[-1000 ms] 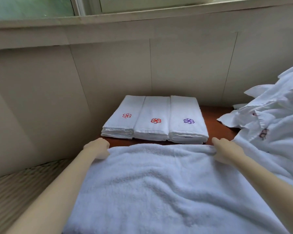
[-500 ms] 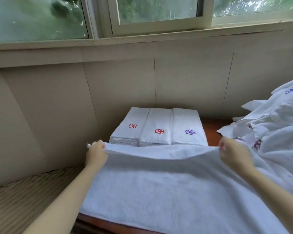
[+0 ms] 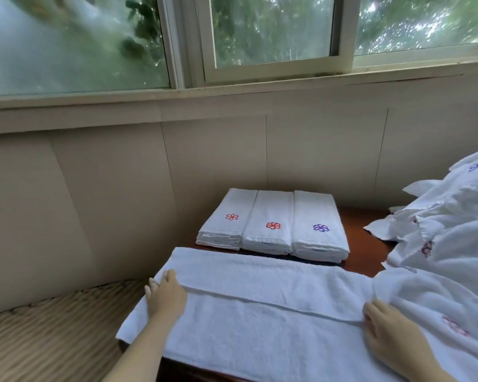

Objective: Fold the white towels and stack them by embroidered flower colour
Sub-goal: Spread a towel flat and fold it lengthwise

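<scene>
A white towel (image 3: 260,312) is spread across the near edge of the table (image 3: 362,244), and its far part is folded over towards the person, so that a folded edge is seen running along its length. The left hand (image 3: 164,296) is laid on the towel's left end at that edge, its fingers (image 3: 152,285) loosely straight and slightly spread, with nothing gripped. The right hand (image 3: 384,323) is placed at the towel's right end, with its fingers (image 3: 370,310) curled down onto the folded edge, which appears to be pinched.

Just beyond the towel, three stacks of folded towels are set side by side, touching. The pale red stack (image 3: 226,219) is found behind the towel's left end, the red stack (image 3: 271,224) behind its middle, and the purple stack (image 3: 318,227) further towards its right end. Each flower is shown on the top towel.

To the right of the towel, and partly over its right end, a pile (image 3: 447,230) of unfolded white towels is heaped; purple and reddish flowers are seen on it. To the left of the towel a woven seat (image 3: 53,326) is seen.
</scene>
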Demonstrator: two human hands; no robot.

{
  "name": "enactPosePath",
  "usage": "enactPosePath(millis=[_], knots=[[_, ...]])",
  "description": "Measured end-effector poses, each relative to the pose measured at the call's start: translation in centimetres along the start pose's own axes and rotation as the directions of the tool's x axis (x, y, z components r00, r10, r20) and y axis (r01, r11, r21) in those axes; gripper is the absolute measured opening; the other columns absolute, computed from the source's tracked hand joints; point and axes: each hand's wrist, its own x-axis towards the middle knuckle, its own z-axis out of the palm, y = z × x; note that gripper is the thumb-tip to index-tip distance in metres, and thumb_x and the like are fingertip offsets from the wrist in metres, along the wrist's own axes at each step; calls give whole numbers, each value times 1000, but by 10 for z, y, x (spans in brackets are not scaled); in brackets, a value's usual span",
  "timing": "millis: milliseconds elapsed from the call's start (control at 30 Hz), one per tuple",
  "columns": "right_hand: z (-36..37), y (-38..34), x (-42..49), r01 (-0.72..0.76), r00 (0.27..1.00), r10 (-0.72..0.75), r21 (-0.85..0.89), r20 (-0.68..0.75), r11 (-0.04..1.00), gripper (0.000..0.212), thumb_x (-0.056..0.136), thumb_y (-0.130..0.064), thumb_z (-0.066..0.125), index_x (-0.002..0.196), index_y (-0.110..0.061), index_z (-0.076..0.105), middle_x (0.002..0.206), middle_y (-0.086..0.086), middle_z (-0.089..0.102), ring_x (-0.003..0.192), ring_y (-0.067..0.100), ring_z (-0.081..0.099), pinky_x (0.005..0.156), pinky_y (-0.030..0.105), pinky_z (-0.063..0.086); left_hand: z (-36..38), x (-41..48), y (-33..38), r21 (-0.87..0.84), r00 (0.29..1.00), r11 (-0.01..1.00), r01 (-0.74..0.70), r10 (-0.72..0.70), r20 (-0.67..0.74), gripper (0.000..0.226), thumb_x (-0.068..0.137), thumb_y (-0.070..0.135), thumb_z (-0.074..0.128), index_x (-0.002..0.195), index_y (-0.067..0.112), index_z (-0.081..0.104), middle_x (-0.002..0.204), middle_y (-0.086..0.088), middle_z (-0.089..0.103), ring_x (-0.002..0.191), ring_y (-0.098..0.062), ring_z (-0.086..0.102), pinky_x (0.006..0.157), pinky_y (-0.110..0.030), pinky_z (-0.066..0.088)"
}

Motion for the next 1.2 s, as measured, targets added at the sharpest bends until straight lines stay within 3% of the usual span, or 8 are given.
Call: enactPosePath(millis=[167, 367, 533, 733, 833, 933, 1067, 1200], knots=[[-4, 2, -6, -53, 993, 47, 49, 111, 997, 35, 52, 4, 82, 60, -14, 52, 65, -2, 55, 53, 24, 56, 41, 32, 41, -15, -23, 50, 182, 976, 982, 58, -95, 198, 52, 96, 18, 28, 148, 25, 24, 160, -9, -1, 143, -44, -4, 114, -59, 4], [-7, -9, -10, -296, 951, 295, 0, 97, 955, 34, 78, -2, 53, 111, -11, 57, 151, 7, 32, 87, 35, 64, 57, 35, 44, 20, -113, 203, -176, 823, 893, -415, 451, 347, 53, 90, 16, 37, 141, 28, 36, 153, -2, 25, 143, -26, 14, 115, -40, 17], [-14, 7, -22, -549, 836, 548, 95, 37, 831, 39, 84, -9, 47, 123, -12, 50, 129, 8, 50, 114, 26, 51, 91, 31, 43, 64, -185, 259, -227, 732, 757, -612, 651, 198, 44, 99, 37, 34, 142, 33, 36, 157, 4, 21, 144, -20, 16, 115, -38, 13], [-32, 13, -30, -416, 897, 427, -106, 116, 903, 19, 60, -19, 74, 69, -21, 57, 74, -3, 61, 71, 15, 60, 53, 23, 38, 73, -190, 258, -156, 772, 770, -619, 633, 60, 41, 98, 34, 30, 138, 37, 40, 156, 5, 23, 142, -18, 21, 112, -36, 19], [-27, 35, -24, -525, 841, 515, 24, 166, 850, 27, 89, -17, 39, 65, -25, 30, 80, -6, 50, 86, 21, 47, 56, 30, 26, 60, -190, 267, -278, 657, 615, -738, 749, -84, 38, 87, 22, 34, 88, 13, 71, 104, -13, 65, 97, -33, 63, 82, -36, 50], [-30, 54, -22, -526, 849, 503, 159, 163, 836, 20, 91, -16, 41, 83, -27, 56, 88, -6, 59, 94, 22, 53, 63, 28, 36, 55, -187, 277, -300, 531, 485, -822, 842, -93, 37, 88, 10, 35, 64, 10, 63, 72, -9, 61, 73, -29, 60, 64, -31, 48], [-37, 70, -8, -592, 773, 624, 226, -111, 774, 23, 89, -6, 46, 102, -10, 64, 105, 6, 64, 102, 27, 57, 75, 34, 41, 56, -197, 298, -609, 623, 518, -600, 780, 50, 36, 101, 29, 41, 71, 14, 56, 85, -6, 60, 85, -22, 53, 71, -31, 35], [-33, 96, 8, -759, 650, 745, 183, 147, 626, 19, 83, -5, 43, 69, -12, 53, 86, 12, 65, 88, 30, 57, 65, 28, 36, 61, -205, 315, -782, 691, 485, -391, 716, 98, 16, 91, 31, 61, 101, 19, 60, 94, 7, 61, 89, -9, 56, 73, -11, 40]])
